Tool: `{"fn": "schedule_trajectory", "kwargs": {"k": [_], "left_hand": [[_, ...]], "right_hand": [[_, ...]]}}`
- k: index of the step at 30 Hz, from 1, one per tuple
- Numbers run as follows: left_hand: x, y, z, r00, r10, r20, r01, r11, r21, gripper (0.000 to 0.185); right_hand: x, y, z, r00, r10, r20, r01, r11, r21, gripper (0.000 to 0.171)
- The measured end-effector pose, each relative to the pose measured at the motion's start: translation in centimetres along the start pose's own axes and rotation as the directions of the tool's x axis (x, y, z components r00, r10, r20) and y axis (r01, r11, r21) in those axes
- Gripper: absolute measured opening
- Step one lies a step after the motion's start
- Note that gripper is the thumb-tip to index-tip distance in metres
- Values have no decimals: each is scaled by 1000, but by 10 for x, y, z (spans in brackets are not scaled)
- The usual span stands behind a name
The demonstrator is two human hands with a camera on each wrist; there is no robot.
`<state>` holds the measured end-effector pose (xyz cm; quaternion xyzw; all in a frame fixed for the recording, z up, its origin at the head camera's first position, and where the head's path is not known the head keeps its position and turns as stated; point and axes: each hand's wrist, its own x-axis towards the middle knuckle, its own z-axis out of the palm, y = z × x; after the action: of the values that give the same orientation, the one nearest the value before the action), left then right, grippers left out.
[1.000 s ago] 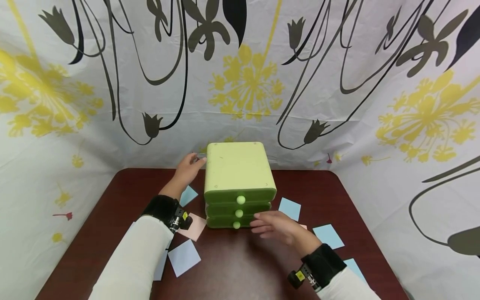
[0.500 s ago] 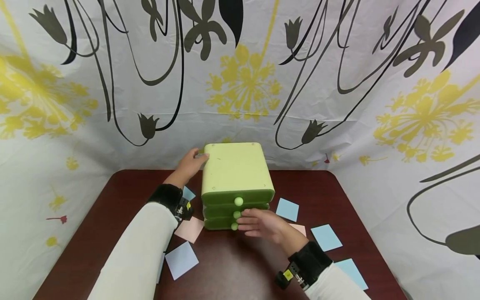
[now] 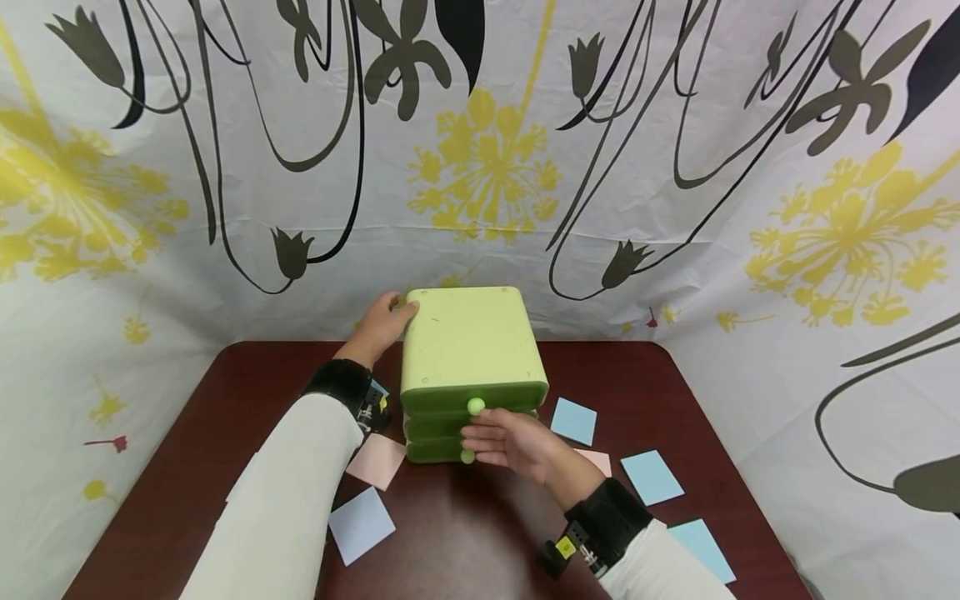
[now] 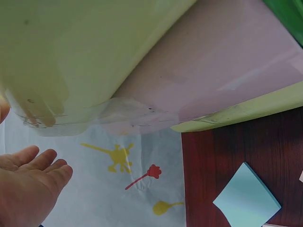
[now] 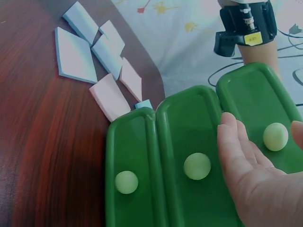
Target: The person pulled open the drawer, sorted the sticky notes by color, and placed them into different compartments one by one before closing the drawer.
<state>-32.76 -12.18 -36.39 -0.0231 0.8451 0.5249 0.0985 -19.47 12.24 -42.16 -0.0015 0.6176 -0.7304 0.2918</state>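
A small drawer cabinet (image 3: pixel 468 337) has a pale yellow-green top and three dark green drawer fronts with round light green knobs. At its back left corner is my left hand (image 3: pixel 378 325), thumb against the top edge; in the left wrist view its fingers (image 4: pixel 45 163) look loosely extended beside the casing. My right hand (image 3: pixel 517 446) reaches across the front with fingers straight. In the right wrist view the top knob (image 5: pixel 275 137) lies between thumb and fingers, ungripped. The middle knob (image 5: pixel 197 166) and bottom knob (image 5: pixel 126 182) are uncovered there. All drawers look closed.
Left of the cabinet lie a pink sticky-note pad (image 3: pixel 377 461) and a pale blue pad (image 3: pixel 362 525). To the right are several light blue pads (image 3: pixel 652 477) and a partly covered pink one (image 3: pixel 596 460). A patterned curtain (image 3: pixel 480 258) hangs behind the dark table (image 3: pixel 600 358).
My right hand has moved left and slightly up, from the cabinet's lower right front to beside the top knob. My left hand has come onto the back left top edge.
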Motion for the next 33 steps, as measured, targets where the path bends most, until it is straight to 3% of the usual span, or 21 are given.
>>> {"fn": "schedule_trajectory", "kwargs": {"k": [6,12,17,24,33], "left_hand": [[7,-1,5,999,3,-36,-4,999,-39,67],[11,-1,5,999,-2,-32,-1,998,-67,65],[12,-1,5,999,35,-20,-37,995,-95,61],[15,-1,6,998,60,-3,-60,994,-91,56],[17,-3,6,998,63,-6,-63,995,-79,57]], "right_hand": [[1,-7,3,1000,-18,-9,18,998,65,37],[3,-9,5,999,-11,-31,14,997,78,27],[5,-7,8,998,-10,-55,16,995,103,31],[5,-7,12,999,-18,-45,24,989,143,49],[7,-4,15,993,22,-116,-5,989,145,42]]}}
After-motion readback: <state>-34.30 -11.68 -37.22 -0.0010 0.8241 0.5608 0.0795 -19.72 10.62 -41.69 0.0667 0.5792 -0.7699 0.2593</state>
